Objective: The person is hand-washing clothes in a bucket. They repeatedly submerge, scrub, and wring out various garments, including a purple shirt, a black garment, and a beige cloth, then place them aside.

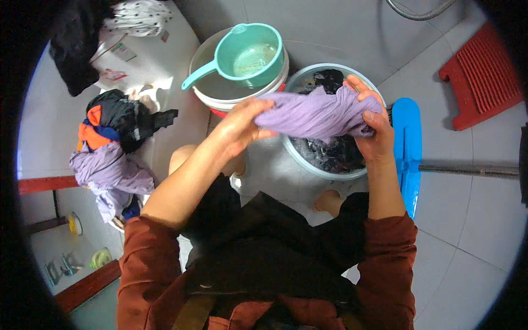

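A bunched purple cloth (315, 113) is stretched between both hands above a round light-blue basin (326, 176). My left hand (247, 123) grips its left end, with fingers over the top and thumb below. At the other end, my right hand (373, 119) is closed around the folded fabric. Dark wet clothes (330, 152) lie in water in the basin, partly hidden by the purple cloth. A turquoise dipper (251, 62) with some liquid in it rests on a white bucket (202, 97) beyond my left hand.
Left, a pile of clothes (111, 165) lies by a white appliance (181, 53), with dark garments (74, 49) above. A blue brush or squeegee head (407, 144) on a metal pole stands right of the basin. A red slatted plastic stool (482, 78) and a shower hose (420, 15) are farther off.
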`<state>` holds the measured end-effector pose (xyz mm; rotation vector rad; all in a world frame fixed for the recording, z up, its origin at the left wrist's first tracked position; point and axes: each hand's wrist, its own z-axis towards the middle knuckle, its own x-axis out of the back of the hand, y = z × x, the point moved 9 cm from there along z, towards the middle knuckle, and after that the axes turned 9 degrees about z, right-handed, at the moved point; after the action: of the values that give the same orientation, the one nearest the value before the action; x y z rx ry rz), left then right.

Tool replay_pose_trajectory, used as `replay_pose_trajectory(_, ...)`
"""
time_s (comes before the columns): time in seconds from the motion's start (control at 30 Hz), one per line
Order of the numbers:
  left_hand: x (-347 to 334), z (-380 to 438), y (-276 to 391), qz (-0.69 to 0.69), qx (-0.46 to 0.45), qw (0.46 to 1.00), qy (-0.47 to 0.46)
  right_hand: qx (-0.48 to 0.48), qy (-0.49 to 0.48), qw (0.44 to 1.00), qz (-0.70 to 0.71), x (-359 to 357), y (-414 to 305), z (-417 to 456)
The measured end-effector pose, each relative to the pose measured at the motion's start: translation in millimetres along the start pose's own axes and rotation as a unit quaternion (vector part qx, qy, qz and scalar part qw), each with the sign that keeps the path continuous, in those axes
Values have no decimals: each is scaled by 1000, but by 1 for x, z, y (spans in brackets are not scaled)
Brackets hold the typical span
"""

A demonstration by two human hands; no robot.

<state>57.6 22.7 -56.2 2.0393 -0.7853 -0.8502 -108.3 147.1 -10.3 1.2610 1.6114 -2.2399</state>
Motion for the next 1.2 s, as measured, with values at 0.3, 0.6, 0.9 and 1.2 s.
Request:
replay_pose_trajectory(0.3,15,-148,189,380,-518,698,315,-43,64,992,-104,33,25,11)
replay_pose_trajectory(0.6,122,-342,249,196,-532,724,391,-148,142,958,-198,57,55,12)
replay_pose_trajectory(0.9,245,-487,182,-7,-367,810,458,-205,140,911,-330,76,97,22)
replay_pose_trajectory(1.2,408,-428,59,240,-227,689,645,-218,97,870,-432,103,131,22)
